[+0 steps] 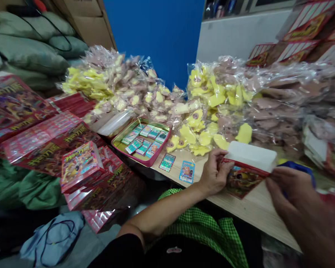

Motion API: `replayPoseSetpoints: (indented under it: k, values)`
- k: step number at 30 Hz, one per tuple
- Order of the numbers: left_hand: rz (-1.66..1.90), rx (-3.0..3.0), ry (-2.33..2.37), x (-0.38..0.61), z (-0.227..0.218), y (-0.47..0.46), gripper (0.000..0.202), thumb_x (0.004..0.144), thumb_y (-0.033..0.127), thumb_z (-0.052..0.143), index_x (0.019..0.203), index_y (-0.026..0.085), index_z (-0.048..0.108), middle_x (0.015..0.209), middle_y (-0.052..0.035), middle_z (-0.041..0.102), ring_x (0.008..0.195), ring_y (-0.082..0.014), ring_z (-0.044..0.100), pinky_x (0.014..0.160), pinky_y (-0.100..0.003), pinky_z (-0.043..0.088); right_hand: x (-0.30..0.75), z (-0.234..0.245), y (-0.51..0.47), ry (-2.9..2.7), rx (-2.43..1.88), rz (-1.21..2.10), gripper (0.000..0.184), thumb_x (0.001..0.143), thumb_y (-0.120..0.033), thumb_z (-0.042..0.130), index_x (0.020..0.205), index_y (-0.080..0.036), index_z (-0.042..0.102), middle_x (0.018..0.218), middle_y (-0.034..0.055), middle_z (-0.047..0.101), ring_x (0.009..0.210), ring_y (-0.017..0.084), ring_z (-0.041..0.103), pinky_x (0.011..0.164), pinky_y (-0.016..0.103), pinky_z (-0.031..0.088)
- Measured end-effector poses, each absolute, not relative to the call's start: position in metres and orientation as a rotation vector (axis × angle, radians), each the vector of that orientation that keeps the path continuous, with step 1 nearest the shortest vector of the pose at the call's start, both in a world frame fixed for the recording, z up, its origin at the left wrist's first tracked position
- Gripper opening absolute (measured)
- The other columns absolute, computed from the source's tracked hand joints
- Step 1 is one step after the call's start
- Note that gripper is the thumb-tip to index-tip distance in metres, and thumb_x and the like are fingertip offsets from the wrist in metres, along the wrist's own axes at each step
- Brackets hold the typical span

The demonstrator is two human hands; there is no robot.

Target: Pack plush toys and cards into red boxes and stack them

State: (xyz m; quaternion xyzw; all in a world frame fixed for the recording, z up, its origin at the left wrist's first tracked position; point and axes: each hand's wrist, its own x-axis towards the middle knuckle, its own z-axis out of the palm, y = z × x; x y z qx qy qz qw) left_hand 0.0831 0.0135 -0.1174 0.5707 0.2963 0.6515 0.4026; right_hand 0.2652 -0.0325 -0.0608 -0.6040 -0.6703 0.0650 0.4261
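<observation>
My left hand (215, 174) pinches the left edge of a small red printed box (244, 175) with a white open flap, held just above the wooden table (254, 210). My right hand (293, 190) grips the box's right end, fingers closed, with something blue (298, 168) showing behind it. Two loose small cards (187, 171) lie on the table just left of my left hand. A shallow pink-rimmed tray (141, 140) with several small cards sits further left.
Clear bags of yellow and pinkish soft pieces (212, 93) pile up across the back of the table. Stacks of red printed boxes (80, 167) stand at the left, more at the upper right (304, 33). Grey sacks (30, 48) lie far left.
</observation>
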Motion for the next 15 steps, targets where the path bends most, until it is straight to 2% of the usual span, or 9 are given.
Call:
replayPoseSetpoints:
  k: [3, 5, 9, 11, 13, 15]
  values:
    - [1.681, 1.681, 0.745, 0.074, -0.116, 0.010, 0.028, 0.104, 0.043, 0.050, 0.120, 0.022, 0.057, 0.115, -0.0096, 0.063, 0.108, -0.0237, 0.062, 0.097, -0.044, 0.053, 0.258, -0.076, -0.041, -1.745, -1.417, 0.083, 0.029, 0.099, -0.036, 0.054, 0.125, -0.023, 0.056, 0.108, 0.0114, 0.073, 0.091, 0.027, 0.074, 0.074, 0.041, 0.061]
    - [1.692, 1.774, 0.726, 0.068, -0.114, 0.008, 0.024, 0.105, 0.039, 0.049, 0.117, 0.021, 0.060, 0.116, -0.0095, 0.064, 0.111, -0.0236, 0.062, 0.098, -0.044, 0.052, 0.254, -0.076, -0.044, -1.846, -1.315, 0.000, 0.023, 0.102, -0.027, 0.048, 0.123, -0.022, 0.059, 0.109, 0.0109, 0.071, 0.095, 0.025, 0.073, 0.078, 0.039, 0.060]
    - [1.627, 1.653, 0.756, 0.062, -0.107, 0.008, 0.020, 0.104, 0.035, 0.051, 0.107, 0.020, 0.064, 0.103, -0.0064, 0.066, 0.097, -0.0198, 0.063, 0.087, -0.035, 0.052, 0.252, -0.064, -0.046, -1.976, -1.163, -0.026, 0.020, 0.102, -0.014, 0.047, 0.108, -0.023, 0.064, 0.112, 0.0108, 0.067, 0.104, 0.023, 0.069, 0.084, 0.035, 0.058]
    - [1.575, 1.494, 0.731, 0.063, -0.103, 0.007, 0.021, 0.102, 0.033, 0.055, 0.120, 0.023, 0.058, 0.096, -0.0028, 0.066, 0.085, -0.0165, 0.062, 0.078, -0.030, 0.052, 0.252, -0.061, -0.048, -1.895, -1.162, 0.066, 0.023, 0.101, -0.013, 0.049, 0.116, -0.024, 0.061, 0.113, 0.0101, 0.067, 0.103, 0.022, 0.069, 0.083, 0.035, 0.058]
    - [1.532, 1.419, 0.696, 0.064, -0.100, 0.006, 0.031, 0.099, 0.032, 0.058, 0.130, 0.025, 0.053, 0.096, -0.0019, 0.067, 0.081, -0.0160, 0.062, 0.075, -0.030, 0.052, 0.252, -0.062, -0.049, -1.797, -1.186, 0.155, 0.034, 0.100, -0.015, 0.050, 0.132, -0.025, 0.052, 0.114, 0.0095, 0.067, 0.094, 0.021, 0.070, 0.080, 0.035, 0.059]
    - [1.513, 1.440, 0.712, 0.065, -0.100, 0.006, 0.022, 0.099, 0.033, 0.057, 0.119, 0.024, 0.062, 0.098, -0.0035, 0.068, 0.089, -0.0183, 0.064, 0.082, -0.033, 0.052, 0.253, -0.064, -0.049, -1.771, -1.175, 0.165, 0.038, 0.100, -0.015, 0.049, 0.136, -0.025, 0.047, 0.113, 0.0096, 0.066, 0.088, 0.020, 0.069, 0.078, 0.036, 0.060]
